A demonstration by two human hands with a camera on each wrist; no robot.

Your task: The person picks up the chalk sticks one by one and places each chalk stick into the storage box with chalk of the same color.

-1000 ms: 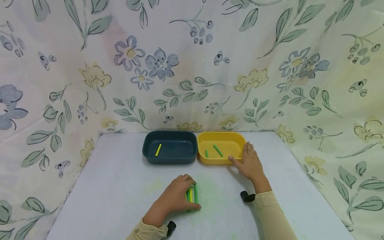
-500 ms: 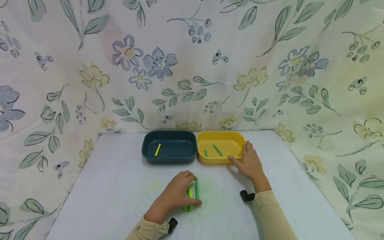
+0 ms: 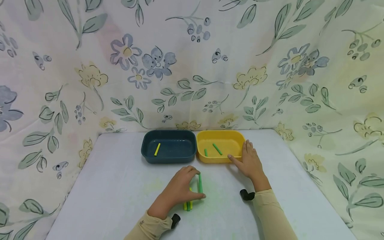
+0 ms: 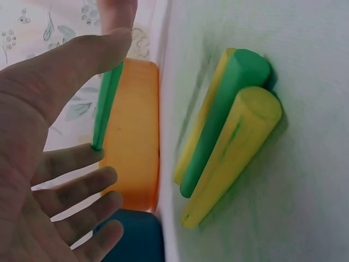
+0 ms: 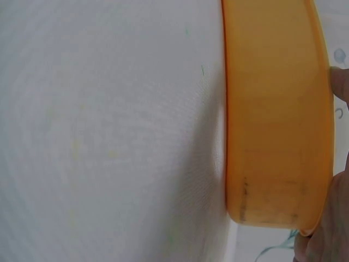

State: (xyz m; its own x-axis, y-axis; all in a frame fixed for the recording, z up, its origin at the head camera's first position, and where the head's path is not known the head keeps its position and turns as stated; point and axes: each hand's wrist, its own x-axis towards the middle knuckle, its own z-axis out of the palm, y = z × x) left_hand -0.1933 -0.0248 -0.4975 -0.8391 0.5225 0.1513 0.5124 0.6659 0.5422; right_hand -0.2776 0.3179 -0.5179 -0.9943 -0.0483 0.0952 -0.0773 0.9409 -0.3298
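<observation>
Pinching green stick [image 4: 107, 109] end to end, left hand [image 3: 178, 187] fingers, clear of the counter [image 3: 120, 200], near three sticks [image 4: 223, 120]. My right hand [image 3: 251, 164] lies straight-fingered against yellow tray [image 3: 214, 160], likely steadying it. Best: even squeeze both ends, or it may pivot; I'd avoid brushing the others.

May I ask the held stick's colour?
The stick is green, seen best in the left wrist view.

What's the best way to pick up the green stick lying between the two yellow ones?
Probably pinch it by its two ends, coming from above: the green stick lies flat on the table, its long sides closely flanked by yellow sticks, while both ends look free.
</observation>
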